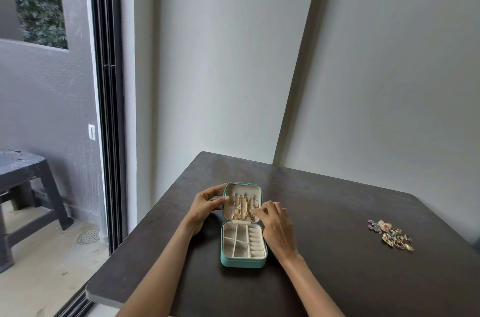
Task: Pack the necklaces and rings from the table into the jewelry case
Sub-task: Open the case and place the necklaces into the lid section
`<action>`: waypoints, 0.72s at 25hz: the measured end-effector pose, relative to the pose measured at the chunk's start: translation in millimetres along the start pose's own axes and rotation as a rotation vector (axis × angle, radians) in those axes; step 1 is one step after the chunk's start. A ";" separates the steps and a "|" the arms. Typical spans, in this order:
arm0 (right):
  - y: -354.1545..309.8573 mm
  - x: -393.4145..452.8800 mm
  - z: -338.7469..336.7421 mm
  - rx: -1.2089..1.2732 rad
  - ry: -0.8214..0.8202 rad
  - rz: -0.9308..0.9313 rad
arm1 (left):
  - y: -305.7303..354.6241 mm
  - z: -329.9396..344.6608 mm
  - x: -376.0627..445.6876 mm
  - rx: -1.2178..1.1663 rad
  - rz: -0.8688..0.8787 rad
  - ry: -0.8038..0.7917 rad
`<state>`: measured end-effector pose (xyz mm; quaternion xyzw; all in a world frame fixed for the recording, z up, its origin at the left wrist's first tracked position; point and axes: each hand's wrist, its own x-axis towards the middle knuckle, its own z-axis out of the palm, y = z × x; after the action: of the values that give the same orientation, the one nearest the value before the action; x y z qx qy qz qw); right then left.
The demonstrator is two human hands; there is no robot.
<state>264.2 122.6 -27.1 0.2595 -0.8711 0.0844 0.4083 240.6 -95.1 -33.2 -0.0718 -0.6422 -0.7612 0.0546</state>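
A small teal jewelry case (243,262) lies open on the dark table (324,213). Its lid stands back, and several gold and thin chain necklaces (242,206) hang inside it. The cream tray below has dividers and ring rolls with nothing in them. My left hand (207,203) grips the lid's left edge. At the lid's lower right, my right hand (275,223) pinches something small next to the chains. A heap of rings (392,235) lies on the table far to the right.
The table stands against a white wall at the back. On the left is a sliding glass door (106,109), and a dark plastic stool (23,187) stands outside it. The table's left edge is close to the door.
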 end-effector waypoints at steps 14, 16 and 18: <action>2.5 -4.2 4.2 -0.013 -0.035 0.020 | -0.2 1.6 -0.1 0.013 0.011 0.016; 3.0 -4.3 4.7 -0.018 -0.029 0.011 | -0.1 1.6 -0.3 0.015 0.014 0.012; 3.8 -4.1 5.6 -0.031 -0.020 0.017 | -0.4 1.4 -0.5 0.018 0.019 0.009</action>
<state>260.7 125.4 -33.6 0.2467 -0.8786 0.0717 0.4026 241.1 -93.7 -33.5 -0.0741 -0.6479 -0.7553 0.0653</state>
